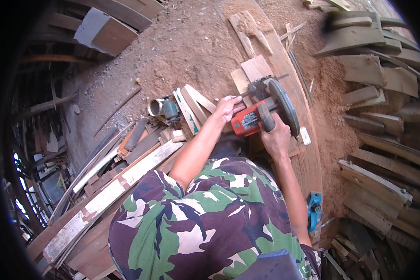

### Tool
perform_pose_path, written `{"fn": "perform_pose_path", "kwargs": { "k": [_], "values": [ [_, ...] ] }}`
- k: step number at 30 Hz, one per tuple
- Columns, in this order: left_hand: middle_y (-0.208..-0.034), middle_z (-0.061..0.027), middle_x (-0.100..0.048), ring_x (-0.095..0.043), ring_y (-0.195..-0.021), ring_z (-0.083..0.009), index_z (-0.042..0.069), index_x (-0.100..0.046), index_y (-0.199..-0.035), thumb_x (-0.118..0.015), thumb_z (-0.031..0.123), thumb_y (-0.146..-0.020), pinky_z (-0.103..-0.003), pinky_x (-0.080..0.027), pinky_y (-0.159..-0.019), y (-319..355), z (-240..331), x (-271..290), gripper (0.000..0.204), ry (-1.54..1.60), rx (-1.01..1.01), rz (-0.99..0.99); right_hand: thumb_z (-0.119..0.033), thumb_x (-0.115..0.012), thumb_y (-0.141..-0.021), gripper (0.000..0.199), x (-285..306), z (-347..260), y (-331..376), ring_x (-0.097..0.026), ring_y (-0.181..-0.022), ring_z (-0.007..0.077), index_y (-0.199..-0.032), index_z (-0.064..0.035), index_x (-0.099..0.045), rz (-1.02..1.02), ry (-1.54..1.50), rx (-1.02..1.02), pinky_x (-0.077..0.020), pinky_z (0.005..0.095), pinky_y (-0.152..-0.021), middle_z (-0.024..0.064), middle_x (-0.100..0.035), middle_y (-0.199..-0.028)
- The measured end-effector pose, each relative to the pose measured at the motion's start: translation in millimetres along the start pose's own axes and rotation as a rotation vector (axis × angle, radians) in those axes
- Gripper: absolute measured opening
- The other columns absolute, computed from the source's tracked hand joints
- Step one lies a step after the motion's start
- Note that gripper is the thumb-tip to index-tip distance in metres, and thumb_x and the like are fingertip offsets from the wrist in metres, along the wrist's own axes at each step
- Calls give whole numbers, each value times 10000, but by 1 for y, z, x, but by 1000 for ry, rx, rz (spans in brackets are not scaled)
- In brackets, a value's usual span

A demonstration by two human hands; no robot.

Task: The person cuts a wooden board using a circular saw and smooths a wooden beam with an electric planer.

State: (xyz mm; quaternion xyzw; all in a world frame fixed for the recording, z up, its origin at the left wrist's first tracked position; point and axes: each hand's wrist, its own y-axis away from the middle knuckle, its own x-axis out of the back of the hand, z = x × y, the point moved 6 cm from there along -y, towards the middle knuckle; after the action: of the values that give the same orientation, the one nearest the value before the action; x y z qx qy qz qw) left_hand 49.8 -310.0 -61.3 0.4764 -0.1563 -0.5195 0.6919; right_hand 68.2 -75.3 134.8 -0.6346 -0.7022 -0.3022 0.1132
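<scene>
A red and black circular saw (250,122) with a large dark round blade guard rests over a wide wooden plank. My right hand (276,138) is wrapped around its black handle. My left hand (227,108) is closed at the saw's left side, fingers pinched by a dark bar; what exactly they grip is partly hidden. Beyond the saw, a pale reddish board piece (255,68) lies on the wide plank (307,170). Under my right wrist a small wood offcut (305,136) shows. The saw's blade and the cutting line are out of sight.
A blue hand planer (314,211) sits on the plank near my right forearm. Left of my hands stands a green power tool (169,109) with a round metal opening. Long boards (112,189) are piled at left, curved wood pieces (373,70) at right, sawdust (333,121) between.
</scene>
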Motion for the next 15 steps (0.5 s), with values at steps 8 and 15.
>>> {"fn": "perform_pose_path", "kwargs": {
  "k": [8, 15],
  "values": [
    [-1169, -175, -688, -668, -1145, -313, 18, -630, -1126, -749, 115, -975, -481, -563, -1063, -6, 14, 4, 216, 19, 14, 9, -214, -783, -865, 248, -6, -8, -15, -697, -870, 487, -1045, -83, -674, 2, -3, 9, -551, 567, -745, 266, -720, -856],
    [-1169, -176, -712, -703, -1122, -304, 5, -630, -1129, -732, 92, -983, -465, -577, -1060, -20, 28, 10, 198, 35, 14, -2, -220, -781, -868, 241, -13, -16, -30, -698, -863, 487, -1026, -79, -666, 1, 7, 8, -550, 568, -742, 265, -718, -848]
  ]
}}
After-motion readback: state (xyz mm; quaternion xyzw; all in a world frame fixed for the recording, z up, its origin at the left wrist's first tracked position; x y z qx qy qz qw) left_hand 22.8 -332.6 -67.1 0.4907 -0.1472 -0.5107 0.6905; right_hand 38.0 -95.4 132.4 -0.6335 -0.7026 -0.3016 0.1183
